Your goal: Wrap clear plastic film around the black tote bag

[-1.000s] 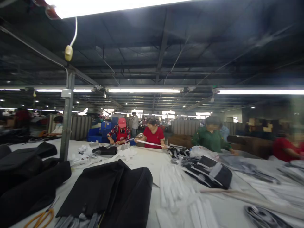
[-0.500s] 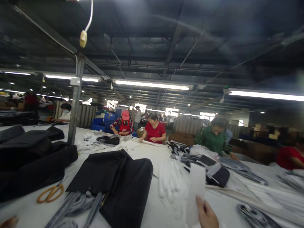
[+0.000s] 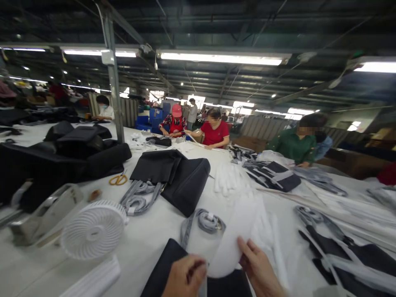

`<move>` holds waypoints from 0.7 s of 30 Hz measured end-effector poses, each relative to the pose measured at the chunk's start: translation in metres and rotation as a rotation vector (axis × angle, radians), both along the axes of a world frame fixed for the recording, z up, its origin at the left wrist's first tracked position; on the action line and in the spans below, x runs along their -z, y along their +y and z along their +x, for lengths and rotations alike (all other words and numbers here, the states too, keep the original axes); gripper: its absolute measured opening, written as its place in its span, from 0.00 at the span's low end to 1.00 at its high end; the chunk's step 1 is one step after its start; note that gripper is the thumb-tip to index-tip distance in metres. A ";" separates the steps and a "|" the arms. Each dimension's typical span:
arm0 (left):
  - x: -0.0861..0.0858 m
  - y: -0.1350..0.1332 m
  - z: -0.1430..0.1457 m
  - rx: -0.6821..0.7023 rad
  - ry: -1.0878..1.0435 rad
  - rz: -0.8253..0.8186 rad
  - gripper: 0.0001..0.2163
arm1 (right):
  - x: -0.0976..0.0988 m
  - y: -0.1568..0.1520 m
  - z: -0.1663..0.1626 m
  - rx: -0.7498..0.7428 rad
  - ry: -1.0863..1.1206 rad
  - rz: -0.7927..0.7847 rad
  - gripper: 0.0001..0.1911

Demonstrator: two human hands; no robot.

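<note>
Left hand: the left hand [image 3: 185, 275] is curling its fingers closed around the lower edge of a white strip [image 3: 235, 231].
Right hand: the right hand [image 3: 259, 270] is pinching the strip's right edge, fingers half bent.
White strip: it is hanging between both hands, just above a black cloth [image 3: 163, 270] on the table [image 3: 148, 239].
Nearby: a small white fan [image 3: 93, 229] is lying to the left; a coiled grey strap [image 3: 206, 220] is resting just beyond the hands.

Left hand [image 3: 185, 275] and right hand [image 3: 260, 270] are cut off by the bottom edge; wrists unseen. White sheet [image 3: 230, 243] is blurred, its outline unclear. Dark fabric piece [image 3: 161, 272] is partly hidden beneath hands and sheet.
</note>
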State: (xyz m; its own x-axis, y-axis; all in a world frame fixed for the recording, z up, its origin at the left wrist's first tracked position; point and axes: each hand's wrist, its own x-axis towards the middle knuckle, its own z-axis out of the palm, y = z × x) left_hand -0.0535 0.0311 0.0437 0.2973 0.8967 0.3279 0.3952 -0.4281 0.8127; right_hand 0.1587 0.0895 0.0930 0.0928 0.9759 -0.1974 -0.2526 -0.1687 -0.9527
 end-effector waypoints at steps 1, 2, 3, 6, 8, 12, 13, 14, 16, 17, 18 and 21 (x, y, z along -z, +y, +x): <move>-0.002 -0.003 -0.016 -0.075 -0.051 -0.093 0.18 | 0.007 -0.010 -0.019 -0.082 0.000 -0.011 0.26; -0.004 -0.007 -0.030 -0.115 -0.112 -0.195 0.18 | 0.015 -0.019 -0.038 -0.160 -0.004 -0.023 0.26; -0.005 -0.012 -0.042 -0.122 -0.169 -0.287 0.17 | 0.024 -0.026 -0.057 -0.231 -0.009 -0.028 0.25; -0.004 -0.028 -0.072 -0.067 -0.271 -0.461 0.11 | 0.055 -0.040 -0.101 -0.413 -0.090 0.006 0.27; 0.000 -0.040 -0.096 -0.142 -0.275 -0.491 0.11 | 0.072 -0.043 -0.119 -0.503 -0.310 0.130 0.27; 0.007 -0.063 -0.153 -0.411 -0.166 -0.463 0.12 | 0.081 -0.035 -0.144 -0.779 -0.983 0.812 0.25; 0.009 -0.068 -0.165 -0.441 -0.136 -0.465 0.13 | 0.079 -0.031 -0.152 -0.883 -1.109 0.987 0.30; 0.010 -0.072 -0.173 -0.456 -0.117 -0.470 0.13 | 0.076 -0.027 -0.161 -0.990 -1.202 1.121 0.37; 0.014 -0.077 -0.183 -0.460 -0.126 -0.476 0.13 | 0.075 -0.021 -0.180 -1.146 -1.323 1.247 0.50; 0.015 -0.079 -0.184 -0.465 -0.152 -0.476 0.13 | 0.076 -0.019 -0.188 -1.174 -1.353 1.263 0.53; 0.018 -0.079 -0.184 -0.479 -0.190 -0.473 0.13 | 0.079 -0.019 -0.194 -1.166 -1.365 1.269 0.53; 0.023 -0.080 -0.181 -0.515 -0.382 -0.478 0.11 | 0.092 -0.026 -0.196 -0.994 -1.296 1.314 0.36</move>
